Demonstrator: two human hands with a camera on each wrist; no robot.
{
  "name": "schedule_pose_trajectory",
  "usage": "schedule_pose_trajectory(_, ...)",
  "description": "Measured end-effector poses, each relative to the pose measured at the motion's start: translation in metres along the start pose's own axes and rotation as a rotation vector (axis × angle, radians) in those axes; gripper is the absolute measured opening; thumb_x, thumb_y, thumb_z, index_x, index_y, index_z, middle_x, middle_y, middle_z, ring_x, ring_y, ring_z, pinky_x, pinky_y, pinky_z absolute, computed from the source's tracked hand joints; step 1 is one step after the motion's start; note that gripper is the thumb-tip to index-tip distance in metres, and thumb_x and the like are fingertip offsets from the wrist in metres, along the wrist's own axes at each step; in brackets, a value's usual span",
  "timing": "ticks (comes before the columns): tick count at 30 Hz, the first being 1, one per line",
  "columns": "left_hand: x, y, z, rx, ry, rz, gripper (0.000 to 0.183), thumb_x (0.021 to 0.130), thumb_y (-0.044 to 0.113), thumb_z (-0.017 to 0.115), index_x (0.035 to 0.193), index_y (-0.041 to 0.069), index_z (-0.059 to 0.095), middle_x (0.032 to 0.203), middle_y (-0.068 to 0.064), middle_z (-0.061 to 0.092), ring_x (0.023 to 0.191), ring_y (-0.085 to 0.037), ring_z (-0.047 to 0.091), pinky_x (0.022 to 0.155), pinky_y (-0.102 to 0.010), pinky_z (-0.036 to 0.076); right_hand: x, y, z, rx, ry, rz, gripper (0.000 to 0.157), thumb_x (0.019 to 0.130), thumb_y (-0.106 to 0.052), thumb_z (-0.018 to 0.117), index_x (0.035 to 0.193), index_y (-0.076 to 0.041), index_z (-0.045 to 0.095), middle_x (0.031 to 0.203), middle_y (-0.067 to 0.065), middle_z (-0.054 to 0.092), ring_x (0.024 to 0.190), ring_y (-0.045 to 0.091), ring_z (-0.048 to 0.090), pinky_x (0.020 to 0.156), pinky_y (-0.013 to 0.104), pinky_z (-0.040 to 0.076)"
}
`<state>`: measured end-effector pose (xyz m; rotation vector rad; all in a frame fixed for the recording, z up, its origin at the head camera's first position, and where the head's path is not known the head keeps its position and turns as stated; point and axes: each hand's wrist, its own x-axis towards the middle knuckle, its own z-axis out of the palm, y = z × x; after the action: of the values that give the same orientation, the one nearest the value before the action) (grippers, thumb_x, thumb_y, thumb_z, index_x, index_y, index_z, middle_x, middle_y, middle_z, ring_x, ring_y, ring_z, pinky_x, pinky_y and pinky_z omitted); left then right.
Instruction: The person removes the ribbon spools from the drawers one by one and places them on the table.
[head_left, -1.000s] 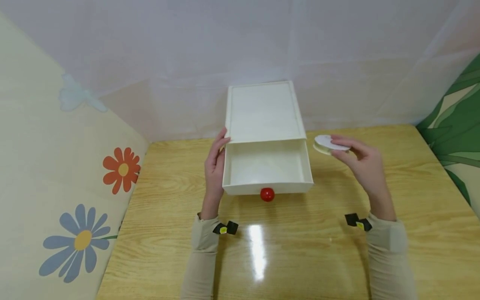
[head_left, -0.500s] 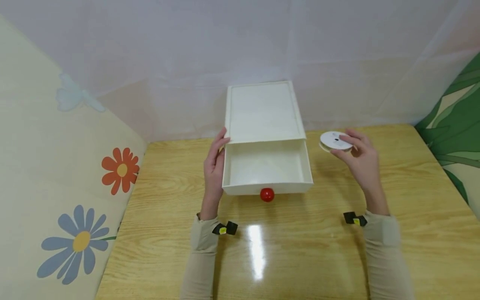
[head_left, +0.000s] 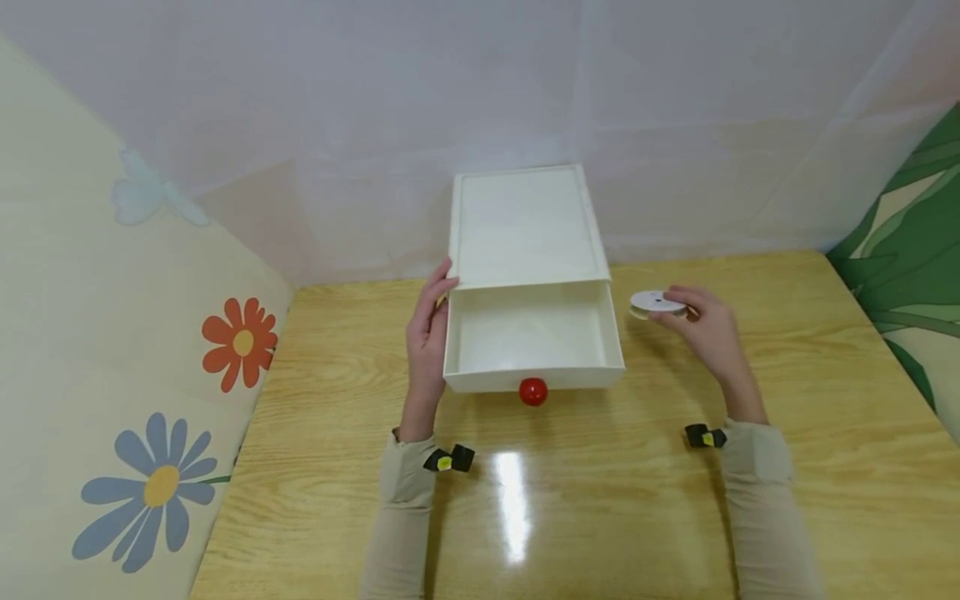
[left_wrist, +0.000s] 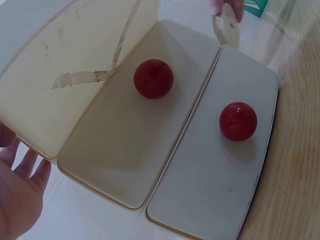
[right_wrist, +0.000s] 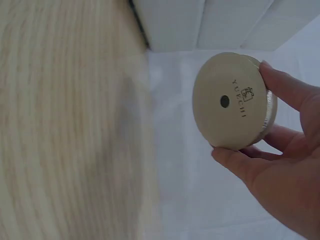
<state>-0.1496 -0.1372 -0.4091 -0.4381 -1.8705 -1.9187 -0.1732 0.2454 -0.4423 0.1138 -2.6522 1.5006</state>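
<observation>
While the left hand (head_left: 427, 342) lay along the cabinet (head_left: 525, 225), its fairly straight fingers touching the side near the front without wrapping round it, the right hand (head_left: 711, 332) pinched the spool (head_left: 647, 302) by its rim between thumb and fingers. The spool was in the air over the table (head_left: 585, 508), just beside the pulled-out drawer (head_left: 480, 382) on its right and not touching it.

The likeliest trouble seemed a slip: the pinch covered only part of the rim, and a dropped disc might have rolled away across the wood. Carried leftward too low, the spool could have struck the drawer's right wall. Because the drawer jutted out past the two lower fronts (left_wrist: 125, 132) with nothing visible beneath it, a downward push there might have made it sag or tipped the cabinet forward. A knock on the red knob (head_left: 533, 392) could have driven the drawer in, and the left fingertips, close to the seam, risked a nip. Whether any ribbon end was loose could not be told.
</observation>
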Motion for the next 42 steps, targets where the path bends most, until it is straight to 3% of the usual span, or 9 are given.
schedule_pose_trajectory(2, 0.0, 0.0, 0.0, 0.002, 0.002, 0.0, 0.029, 0.106, -0.003, 0.04, 0.128, -0.01, 0.058, 0.16, -0.009, 0.045, 0.147, -0.026, 0.043, 0.11, -0.056, 0.047, 0.001, 0.004, 0.002, -0.035, -0.059, 0.005, 0.047, 0.095, -0.016, 0.077, 0.129, 0.014, 0.062, 0.141, 0.033, 0.055, 0.126, 0.046, 0.054, 0.094, 0.021, 0.051)
schedule_pose_trajectory(5, -0.001, -0.001, -0.001, 0.007, 0.003, 0.002, 0.029, 0.106, -0.002, 0.04, 0.128, -0.01, 0.058, 0.16, -0.008, 0.045, 0.147, -0.025, 0.042, 0.111, -0.054, 0.047, 0.002, 0.009, 0.004, -0.069, -0.147, 0.023, 0.046, 0.095, -0.016, 0.076, 0.129, 0.013, 0.063, 0.139, 0.034, 0.056, 0.124, 0.048, 0.055, 0.102, 0.045, 0.052)
schedule_pose_trajectory(7, -0.001, -0.001, -0.001, 0.008, 0.0, 0.006, 0.029, 0.106, -0.003, 0.039, 0.128, -0.009, 0.058, 0.16, -0.008, 0.045, 0.147, -0.026, 0.043, 0.111, -0.054, 0.047, 0.002, 0.012, 0.005, -0.089, -0.191, 0.025, 0.046, 0.095, -0.016, 0.076, 0.128, 0.013, 0.063, 0.139, 0.035, 0.055, 0.125, 0.05, 0.054, 0.107, 0.06, 0.046)
schedule_pose_trajectory(9, -0.001, -0.001, -0.001, 0.007, -0.004, 0.008, 0.03, 0.106, -0.003, 0.039, 0.128, -0.009, 0.058, 0.16, -0.008, 0.045, 0.147, -0.026, 0.043, 0.111, -0.054, 0.047, 0.002, 0.015, 0.007, -0.094, -0.217, 0.028, 0.046, 0.095, -0.016, 0.077, 0.128, 0.013, 0.063, 0.139, 0.035, 0.055, 0.125, 0.051, 0.054, 0.108, 0.064, 0.043)
schedule_pose_trajectory(20, -0.001, -0.001, 0.0, -0.003, -0.003, 0.008, 0.029, 0.107, -0.003, 0.04, 0.128, -0.01, 0.058, 0.16, -0.009, 0.045, 0.146, -0.026, 0.043, 0.111, -0.055, 0.047, 0.002, 0.015, 0.01, -0.157, -0.292, 0.029, 0.052, 0.096, -0.022, 0.076, 0.132, 0.012, 0.06, 0.143, 0.035, 0.05, 0.132, 0.054, 0.047, 0.111, 0.069, 0.038)
schedule_pose_trajectory(36, 0.0, -0.001, 0.0, 0.007, -0.003, 0.023, 0.029, 0.106, -0.004, 0.039, 0.128, -0.01, 0.058, 0.159, -0.01, 0.045, 0.147, -0.026, 0.042, 0.114, -0.05, 0.045, 0.004, 0.02, 0.008, -0.186, -0.273, 0.049, 0.053, 0.095, -0.024, 0.078, 0.134, 0.009, 0.062, 0.146, 0.032, 0.051, 0.136, 0.053, 0.045, 0.113, 0.067, 0.036)
schedule_pose_trajectory(42, 0.001, -0.001, -0.001, 0.012, -0.007, 0.037, 0.03, 0.106, -0.004, 0.039, 0.128, -0.011, 0.058, 0.159, -0.011, 0.046, 0.148, -0.025, 0.041, 0.116, -0.047, 0.043, 0.006, 0.021, 0.008, -0.185, -0.246, 0.08, 0.057, 0.096, -0.026, 0.077, 0.136, 0.01, 0.06, 0.147, 0.032, 0.05, 0.134, 0.052, 0.048, 0.109, 0.065, 0.043)
